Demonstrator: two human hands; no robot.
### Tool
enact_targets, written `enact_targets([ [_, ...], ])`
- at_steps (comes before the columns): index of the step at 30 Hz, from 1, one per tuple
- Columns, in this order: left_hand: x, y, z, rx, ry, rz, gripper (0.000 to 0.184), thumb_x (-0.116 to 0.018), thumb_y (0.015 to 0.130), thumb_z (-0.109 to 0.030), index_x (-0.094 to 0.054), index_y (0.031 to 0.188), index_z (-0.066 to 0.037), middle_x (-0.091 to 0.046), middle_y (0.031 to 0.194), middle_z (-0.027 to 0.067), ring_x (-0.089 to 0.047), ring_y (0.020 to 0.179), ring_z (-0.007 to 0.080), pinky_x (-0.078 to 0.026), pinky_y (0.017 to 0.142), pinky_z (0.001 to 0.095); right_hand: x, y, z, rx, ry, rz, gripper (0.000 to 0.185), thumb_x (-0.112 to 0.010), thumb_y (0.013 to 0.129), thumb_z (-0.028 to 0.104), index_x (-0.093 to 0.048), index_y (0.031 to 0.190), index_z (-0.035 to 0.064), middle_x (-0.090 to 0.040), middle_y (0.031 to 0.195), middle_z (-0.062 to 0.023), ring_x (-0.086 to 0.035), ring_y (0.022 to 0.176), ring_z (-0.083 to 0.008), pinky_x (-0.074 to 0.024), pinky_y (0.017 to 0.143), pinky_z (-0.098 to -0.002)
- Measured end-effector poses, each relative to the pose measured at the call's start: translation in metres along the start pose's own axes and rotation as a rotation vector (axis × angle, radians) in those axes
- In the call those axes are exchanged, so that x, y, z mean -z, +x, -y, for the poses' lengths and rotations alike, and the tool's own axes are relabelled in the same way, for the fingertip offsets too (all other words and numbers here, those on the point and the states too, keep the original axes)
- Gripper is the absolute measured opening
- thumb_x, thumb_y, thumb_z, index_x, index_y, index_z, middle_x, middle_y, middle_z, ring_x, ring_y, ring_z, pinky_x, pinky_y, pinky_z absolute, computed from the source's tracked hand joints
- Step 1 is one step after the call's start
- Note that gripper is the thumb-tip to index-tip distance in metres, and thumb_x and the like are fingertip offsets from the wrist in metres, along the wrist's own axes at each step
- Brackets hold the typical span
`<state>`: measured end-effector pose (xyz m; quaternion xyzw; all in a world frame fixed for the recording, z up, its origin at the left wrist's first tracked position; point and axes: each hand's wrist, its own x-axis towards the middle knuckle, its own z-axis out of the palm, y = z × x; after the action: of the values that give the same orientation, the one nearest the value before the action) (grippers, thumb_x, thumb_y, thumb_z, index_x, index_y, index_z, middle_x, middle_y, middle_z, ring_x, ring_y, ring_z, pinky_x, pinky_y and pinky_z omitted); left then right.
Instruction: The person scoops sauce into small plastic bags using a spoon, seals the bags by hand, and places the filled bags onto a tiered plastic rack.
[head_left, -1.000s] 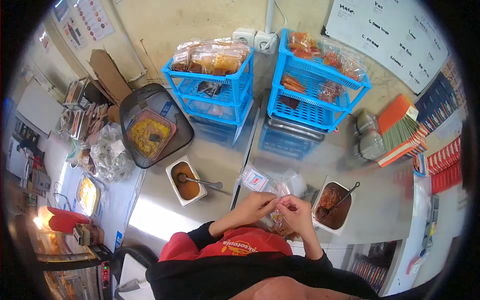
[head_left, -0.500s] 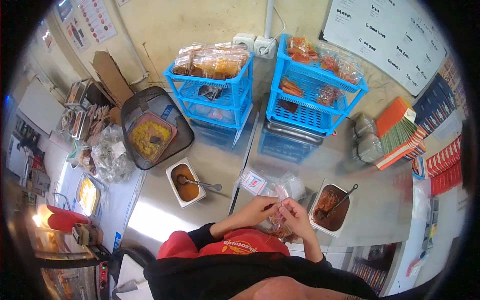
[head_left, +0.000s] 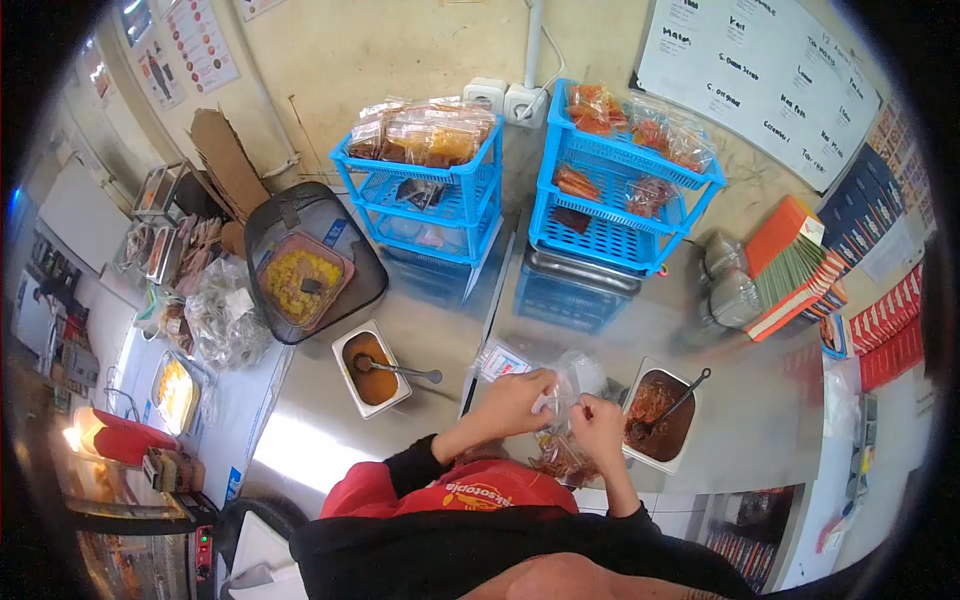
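The left hand [head_left: 515, 405] partly hides the clear plastic bag [head_left: 563, 391]

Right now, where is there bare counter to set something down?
Steel counter is bare right of the red sauce pan, and between the brown sauce pan and left blue rack. Crowded: between the pans, where left hand, right hand and clear plastic bags cluster.

This looks like a commercial kitchen. A shiny metal tabletop [head_left: 760, 410] carries rectangular sauce pans [head_left: 390, 402] and blue plastic tiered racks [head_left: 400, 169].
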<state>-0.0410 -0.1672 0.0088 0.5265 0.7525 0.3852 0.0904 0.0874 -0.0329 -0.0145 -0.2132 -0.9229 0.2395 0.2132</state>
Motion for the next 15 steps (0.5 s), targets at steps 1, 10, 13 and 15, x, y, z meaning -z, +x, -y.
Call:
enact_targets([
  [1,0.003,0.000,-0.001,0.001,-0.003,0.004,0.014,-0.063,0.072,-0.015,-0.058,0.079,-0.004,-0.058,0.081,0.0144,-0.059,0.070,0.0313,-0.046,0.059,0.0376,-0.002,-0.001,-0.008,-0.061,0.197,0.137,0.017,-0.052,0.077,0.012,-0.052,0.066,0.0004,-0.047,0.047,-0.0119,-0.049,0.044,-0.0179,-0.0397,0.047,-0.0307],
  [10,0.038,0.008,-0.017,-0.375,-0.399,0.283,0.007,-0.059,0.081,-0.008,-0.057,0.085,-0.003,-0.052,0.092,0.0109,-0.055,0.075,0.0273,-0.043,0.065,0.0337,0.002,-0.006,0.031,-0.381,1.113,0.157,0.010,-0.054,0.080,0.010,-0.061,0.081,0.0026,-0.055,0.070,-0.0015,-0.049,0.060,-0.0129,-0.0421,0.061,-0.0253],
  [13,0.035,0.013,-0.001,-0.202,-0.513,0.509,0.008,-0.056,0.086,-0.009,-0.058,0.090,-0.003,-0.052,0.089,0.0064,-0.053,0.075,0.0163,-0.041,0.066,0.0264,0.013,-0.011,0.023,-0.027,0.993,-0.078,0.011,-0.059,0.079,0.010,-0.063,0.087,0.0037,-0.058,0.073,-0.0030,-0.053,0.062,-0.0144,-0.0445,0.065,-0.0253],
  [15,0.024,0.012,0.003,-0.158,-0.803,0.549,0.014,-0.050,0.092,-0.014,-0.055,0.089,-0.002,-0.049,0.085,0.0051,-0.048,0.077,0.0130,-0.039,0.070,0.0264,0.021,-0.017,0.012,0.210,0.773,0.033,0.014,-0.061,0.077,0.009,-0.065,0.090,0.0045,-0.059,0.072,-0.0045,-0.055,0.062,-0.0156,-0.0457,0.065,-0.0259],
])
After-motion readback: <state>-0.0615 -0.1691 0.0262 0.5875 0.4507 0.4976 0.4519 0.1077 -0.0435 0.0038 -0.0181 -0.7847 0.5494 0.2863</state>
